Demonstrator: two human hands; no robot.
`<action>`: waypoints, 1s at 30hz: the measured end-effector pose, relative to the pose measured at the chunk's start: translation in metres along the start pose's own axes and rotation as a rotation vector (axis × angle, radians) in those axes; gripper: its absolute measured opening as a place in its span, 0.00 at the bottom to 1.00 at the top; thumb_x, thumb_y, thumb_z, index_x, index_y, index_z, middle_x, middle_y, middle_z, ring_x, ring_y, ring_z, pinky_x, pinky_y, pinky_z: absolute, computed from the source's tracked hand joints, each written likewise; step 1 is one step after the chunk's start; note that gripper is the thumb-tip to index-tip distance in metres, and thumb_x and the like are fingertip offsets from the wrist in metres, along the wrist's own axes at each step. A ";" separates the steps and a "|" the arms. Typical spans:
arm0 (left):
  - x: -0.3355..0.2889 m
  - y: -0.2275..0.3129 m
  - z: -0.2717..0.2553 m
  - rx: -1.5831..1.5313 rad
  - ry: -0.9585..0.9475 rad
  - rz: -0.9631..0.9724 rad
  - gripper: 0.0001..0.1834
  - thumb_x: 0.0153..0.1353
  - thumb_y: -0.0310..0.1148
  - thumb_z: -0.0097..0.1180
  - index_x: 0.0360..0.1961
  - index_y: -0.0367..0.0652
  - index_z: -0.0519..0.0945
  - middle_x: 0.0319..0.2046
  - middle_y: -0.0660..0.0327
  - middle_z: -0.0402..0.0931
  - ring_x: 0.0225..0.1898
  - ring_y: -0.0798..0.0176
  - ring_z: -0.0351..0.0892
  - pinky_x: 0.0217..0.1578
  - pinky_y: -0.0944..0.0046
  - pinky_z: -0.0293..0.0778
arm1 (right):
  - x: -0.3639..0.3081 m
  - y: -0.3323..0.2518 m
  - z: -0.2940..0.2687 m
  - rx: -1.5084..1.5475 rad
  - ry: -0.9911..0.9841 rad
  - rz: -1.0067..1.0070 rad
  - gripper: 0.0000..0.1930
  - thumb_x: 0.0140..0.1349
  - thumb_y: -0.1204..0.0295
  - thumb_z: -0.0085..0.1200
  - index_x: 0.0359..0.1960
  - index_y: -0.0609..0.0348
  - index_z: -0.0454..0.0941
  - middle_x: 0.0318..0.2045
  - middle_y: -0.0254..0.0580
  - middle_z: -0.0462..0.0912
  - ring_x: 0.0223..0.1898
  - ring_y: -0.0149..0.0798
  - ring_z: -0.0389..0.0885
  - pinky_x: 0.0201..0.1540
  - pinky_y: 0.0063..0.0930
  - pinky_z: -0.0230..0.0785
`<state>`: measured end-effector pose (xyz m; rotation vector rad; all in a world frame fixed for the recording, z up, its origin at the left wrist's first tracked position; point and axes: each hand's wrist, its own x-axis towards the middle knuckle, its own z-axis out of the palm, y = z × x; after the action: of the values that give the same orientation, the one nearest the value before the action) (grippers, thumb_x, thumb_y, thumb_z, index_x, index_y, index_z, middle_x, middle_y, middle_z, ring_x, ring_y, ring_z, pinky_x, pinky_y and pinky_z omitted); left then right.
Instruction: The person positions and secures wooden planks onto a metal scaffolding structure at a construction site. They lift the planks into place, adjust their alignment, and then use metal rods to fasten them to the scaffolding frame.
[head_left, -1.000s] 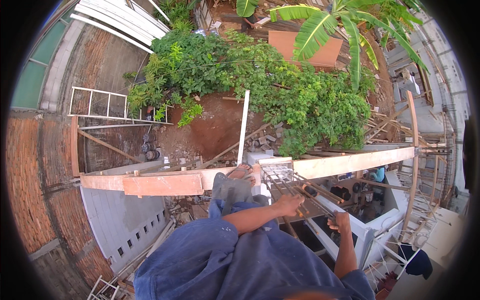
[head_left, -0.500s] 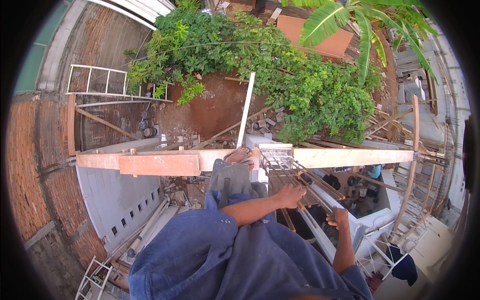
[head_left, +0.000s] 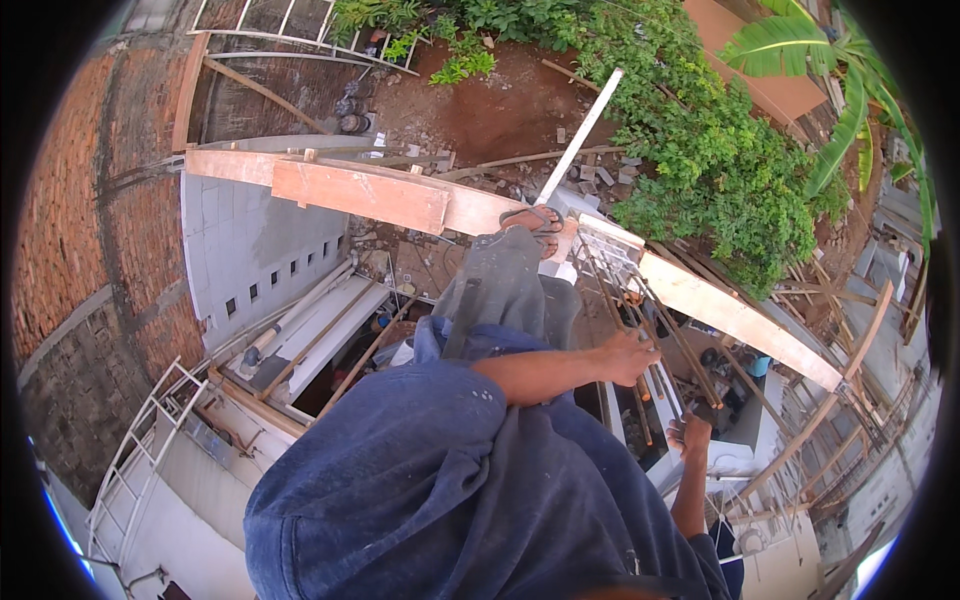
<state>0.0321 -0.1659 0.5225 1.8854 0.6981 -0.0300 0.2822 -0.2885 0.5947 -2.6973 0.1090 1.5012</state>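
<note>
Head view: left hand [head_left: 628, 358] and right hand [head_left: 690, 436] grip rebar cage [head_left: 640, 300], lying diagonally

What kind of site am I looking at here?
Likely an outdoor building site, seen from high up: a wooden formwork beam, a cage of steel bars gripped by both hands, and a brick wall below.

Dark blue shirt [head_left: 420, 480], grey trousers [head_left: 505, 290], pale orange wooden beam [head_left: 365, 192], rusty brown rebar cage [head_left: 640, 300], red-brown brick wall [head_left: 90, 230]
</note>
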 end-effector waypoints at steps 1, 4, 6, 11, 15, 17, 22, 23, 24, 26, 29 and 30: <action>0.000 0.000 -0.001 -0.010 -0.003 0.006 0.26 0.43 0.31 0.63 0.48 0.49 0.75 0.42 0.59 0.72 0.46 0.48 0.73 0.36 0.49 0.74 | 0.002 0.001 0.000 0.047 -0.016 -0.001 0.17 0.65 0.66 0.46 0.43 0.73 0.73 0.27 0.48 0.81 0.17 0.34 0.78 0.12 0.23 0.71; 0.002 -0.001 -0.002 -0.029 -0.064 0.005 0.28 0.44 0.32 0.62 0.51 0.49 0.74 0.46 0.56 0.72 0.50 0.45 0.71 0.40 0.48 0.73 | 0.006 0.009 0.001 0.117 -0.019 -0.023 0.16 0.65 0.68 0.45 0.40 0.74 0.73 0.26 0.49 0.80 0.16 0.32 0.76 0.10 0.22 0.65; 0.007 -0.001 -0.002 -0.053 -0.169 -0.031 0.31 0.45 0.33 0.60 0.56 0.48 0.72 0.53 0.52 0.70 0.56 0.41 0.68 0.47 0.45 0.72 | 0.008 0.013 0.001 0.126 0.026 -0.055 0.15 0.65 0.68 0.45 0.38 0.74 0.73 0.25 0.49 0.79 0.15 0.32 0.74 0.09 0.21 0.61; 0.005 -0.002 0.003 0.030 -0.045 0.007 0.26 0.43 0.31 0.62 0.49 0.47 0.75 0.44 0.57 0.72 0.47 0.46 0.73 0.38 0.46 0.72 | 0.008 0.011 0.002 0.035 0.033 -0.099 0.14 0.64 0.68 0.46 0.33 0.72 0.75 0.22 0.47 0.79 0.14 0.32 0.75 0.09 0.20 0.62; 0.003 -0.007 0.001 -0.012 -0.036 0.060 0.27 0.43 0.29 0.62 0.49 0.47 0.73 0.45 0.57 0.71 0.46 0.46 0.72 0.39 0.46 0.72 | 0.000 0.004 0.007 0.027 0.080 -0.114 0.16 0.65 0.66 0.47 0.34 0.72 0.76 0.22 0.47 0.79 0.15 0.35 0.78 0.10 0.23 0.71; 0.004 -0.008 -0.004 -0.002 -0.112 0.063 0.29 0.43 0.28 0.62 0.51 0.47 0.72 0.47 0.57 0.70 0.47 0.46 0.73 0.40 0.46 0.72 | -0.005 0.000 0.011 0.023 0.133 -0.128 0.17 0.64 0.66 0.47 0.31 0.75 0.76 0.20 0.47 0.78 0.15 0.36 0.78 0.09 0.24 0.68; -0.001 -0.015 -0.015 0.039 -0.178 0.093 0.37 0.46 0.25 0.59 0.61 0.50 0.63 0.54 0.55 0.68 0.53 0.47 0.72 0.46 0.46 0.73 | -0.014 -0.001 0.019 0.123 0.243 -0.139 0.17 0.63 0.65 0.48 0.34 0.74 0.76 0.23 0.47 0.79 0.16 0.37 0.79 0.12 0.25 0.72; -0.003 -0.019 -0.017 0.033 -0.178 0.076 0.39 0.47 0.25 0.59 0.63 0.51 0.61 0.57 0.54 0.66 0.55 0.48 0.72 0.48 0.47 0.73 | -0.014 -0.003 0.018 0.093 0.256 -0.109 0.17 0.63 0.65 0.48 0.36 0.71 0.76 0.26 0.47 0.80 0.17 0.37 0.80 0.12 0.26 0.72; -0.006 -0.025 -0.022 0.027 -0.182 0.059 0.40 0.48 0.25 0.58 0.65 0.51 0.59 0.59 0.53 0.64 0.56 0.48 0.71 0.49 0.48 0.73 | -0.014 -0.003 0.019 0.103 0.275 -0.112 0.17 0.64 0.64 0.48 0.38 0.70 0.76 0.27 0.47 0.80 0.17 0.38 0.80 0.12 0.26 0.72; -0.013 -0.041 -0.032 0.016 -0.185 0.000 0.42 0.51 0.27 0.58 0.68 0.52 0.56 0.64 0.51 0.60 0.58 0.48 0.70 0.52 0.49 0.72 | -0.013 -0.005 0.018 0.139 0.288 -0.103 0.18 0.64 0.64 0.48 0.43 0.70 0.76 0.28 0.49 0.80 0.17 0.39 0.80 0.13 0.27 0.72; -0.027 -0.078 -0.055 -0.047 -0.067 -0.085 0.42 0.53 0.28 0.55 0.69 0.51 0.52 0.62 0.49 0.63 0.52 0.43 0.75 0.50 0.47 0.73 | -0.009 -0.003 0.018 0.116 0.340 -0.153 0.20 0.60 0.64 0.52 0.41 0.75 0.77 0.26 0.51 0.80 0.18 0.40 0.81 0.14 0.28 0.76; -0.028 -0.089 -0.063 -0.033 -0.113 -0.191 0.39 0.54 0.30 0.55 0.68 0.50 0.56 0.62 0.49 0.63 0.55 0.45 0.72 0.51 0.48 0.72 | -0.007 -0.002 0.017 0.142 0.358 -0.139 0.20 0.60 0.64 0.52 0.41 0.76 0.77 0.27 0.53 0.81 0.19 0.41 0.82 0.14 0.28 0.76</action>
<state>-0.0520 -0.1017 0.4844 1.7661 0.7932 -0.2435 0.2638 -0.2850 0.5919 -2.7603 0.0388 0.9276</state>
